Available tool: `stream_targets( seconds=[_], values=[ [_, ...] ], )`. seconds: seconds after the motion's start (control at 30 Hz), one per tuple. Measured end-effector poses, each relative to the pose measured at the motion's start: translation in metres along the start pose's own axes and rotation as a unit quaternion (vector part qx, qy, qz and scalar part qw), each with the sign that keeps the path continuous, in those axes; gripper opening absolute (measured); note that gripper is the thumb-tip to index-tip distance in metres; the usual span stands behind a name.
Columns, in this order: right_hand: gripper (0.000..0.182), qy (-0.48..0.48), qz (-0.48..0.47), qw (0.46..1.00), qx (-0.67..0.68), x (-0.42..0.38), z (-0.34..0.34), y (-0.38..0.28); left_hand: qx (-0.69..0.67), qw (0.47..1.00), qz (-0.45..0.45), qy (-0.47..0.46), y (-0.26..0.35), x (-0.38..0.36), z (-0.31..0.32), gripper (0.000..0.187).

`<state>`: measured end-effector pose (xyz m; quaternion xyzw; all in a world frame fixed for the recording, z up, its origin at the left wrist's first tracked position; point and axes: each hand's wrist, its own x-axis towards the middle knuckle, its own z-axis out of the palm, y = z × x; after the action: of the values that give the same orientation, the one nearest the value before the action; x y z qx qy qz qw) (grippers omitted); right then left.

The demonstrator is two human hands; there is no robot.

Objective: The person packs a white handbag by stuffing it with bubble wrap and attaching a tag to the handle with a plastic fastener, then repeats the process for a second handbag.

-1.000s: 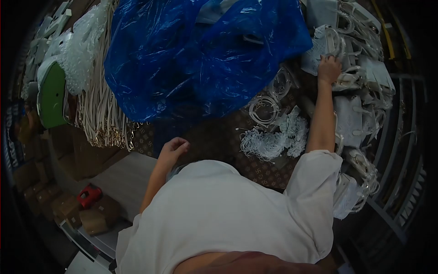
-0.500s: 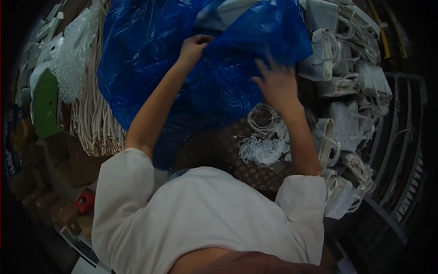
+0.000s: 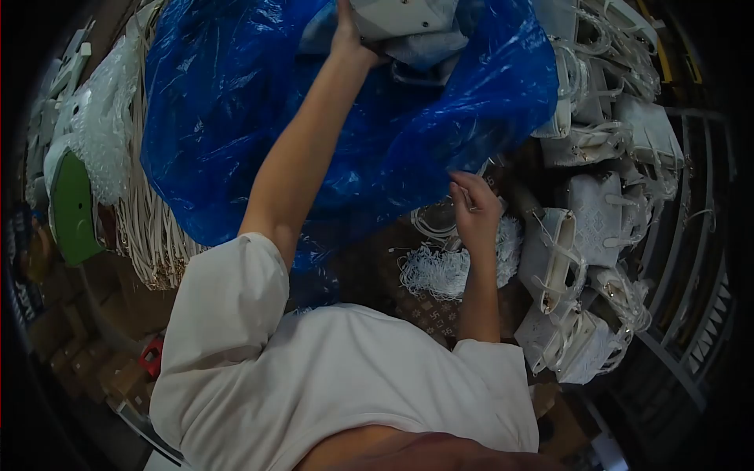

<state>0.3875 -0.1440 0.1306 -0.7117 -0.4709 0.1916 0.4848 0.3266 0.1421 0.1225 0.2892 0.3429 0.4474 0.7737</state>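
Note:
A large blue plastic bag (image 3: 228,118) is spread over the patterned brown surface. Inside its opening at the top lies a white handbag (image 3: 404,17) with small metal studs. My left hand (image 3: 353,39) reaches into the opening and is closed on the left edge of the white handbag. At the lower right rim of the blue bag is my right hand (image 3: 475,206), its fingers bent together near the plastic; whether they pinch the edge is too small to tell. Beside the right forearm sits a tangle of white strings (image 3: 436,271), with coiled clear tubing (image 3: 436,220) above it.
Several white handbags (image 3: 597,212) in clear wrap are stacked along the right. On the left hang many beige straps (image 3: 153,235), next to bubble wrap (image 3: 102,125) and a green panel (image 3: 73,208). A metal rack (image 3: 691,235) stands at the far right.
My left hand has moved up into the bag's opening and onto the white handbag, which now shows more. My right hand has drawn back down toward me, its fingers now bent.

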Motion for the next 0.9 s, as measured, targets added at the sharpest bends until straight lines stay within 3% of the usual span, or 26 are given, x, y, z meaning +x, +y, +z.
stream_targets(
  seconds=[0.07,0.17,0.23,0.33,0.4,0.43,0.47,0.5,0.53,0.57,0.63,0.67,0.73,0.77,0.8,0.83,0.9],
  values=[
    [0.014,0.006,0.003,1.000,0.013,-0.002,0.001,-0.010,0.014,1.000,-0.004,0.002,0.011,0.020,-0.012,0.075],
    [0.014,0.037,-0.003,0.999,-0.001,-0.016,-0.014,-0.015,0.040,0.999,-0.020,0.006,0.048,-0.005,-0.066,0.072],
    [0.014,0.147,0.052,0.979,0.131,-0.029,-0.029,-0.009,0.053,0.998,-0.015,0.007,0.084,-0.028,-0.091,0.069],
    [0.016,0.131,0.116,0.963,0.206,-0.049,-0.050,-0.022,0.064,0.998,-0.004,-0.001,0.115,-0.116,-0.101,0.063],
    [0.016,0.098,0.138,0.955,0.244,-0.070,-0.047,-0.032,0.018,0.997,-0.037,0.067,0.123,-0.192,-0.139,0.056],
    [0.020,-0.002,0.146,0.953,0.266,-0.080,-0.040,-0.039,0.021,0.997,0.014,0.070,0.119,-0.229,-0.157,0.060],
    [0.023,-0.102,0.151,0.941,0.284,-0.090,-0.032,-0.048,0.005,0.996,0.010,0.087,0.114,-0.267,-0.181,0.063],
    [0.033,-0.154,0.149,0.927,0.307,-0.100,-0.018,-0.056,-0.026,0.997,0.008,0.076,0.104,-0.304,-0.208,0.065],
    [0.044,-0.207,0.146,0.910,0.329,-0.112,0.000,-0.064,-0.100,0.995,-0.015,0.002,0.093,-0.337,-0.222,0.061],
    [0.044,-0.207,0.143,0.911,0.326,-0.124,0.019,-0.076,-0.172,0.982,-0.037,-0.072,0.081,-0.366,-0.238,0.059],
    [0.065,-0.207,0.150,0.869,0.424,-0.148,0.049,-0.096,0.066,0.995,-0.066,-0.043,0.044,-0.409,-0.315,0.077],
    [0.065,-0.208,0.147,0.870,0.421,-0.153,0.052,-0.097,0.063,0.995,-0.064,-0.045,0.044,-0.415,-0.307,0.077],
    [0.072,-0.241,0.132,0.884,0.378,-0.154,0.056,-0.092,0.312,0.938,-0.130,-0.078,0.046,-0.424,-0.263,0.083],
    [0.071,-0.278,0.065,0.912,0.295,-0.152,0.052,-0.085,0.358,0.927,-0.059,-0.095,0.047,-0.422,-0.252,0.085],
    [0.071,-0.280,0.063,0.912,0.292,-0.153,0.053,-0.077,0.402,0.909,0.013,-0.109,0.051,-0.421,-0.244,0.088],
    [0.071,-0.311,0.063,0.914,0.252,-0.155,0.056,-0.065,0.257,0.953,-0.104,-0.123,0.066,-0.423,-0.240,0.080],
    [0.072,-0.336,0.084,0.913,0.215,-0.165,0.058,-0.053,0.496,0.849,0.102,-0.150,0.078,-0.414,-0.248,0.063]
  ],
)
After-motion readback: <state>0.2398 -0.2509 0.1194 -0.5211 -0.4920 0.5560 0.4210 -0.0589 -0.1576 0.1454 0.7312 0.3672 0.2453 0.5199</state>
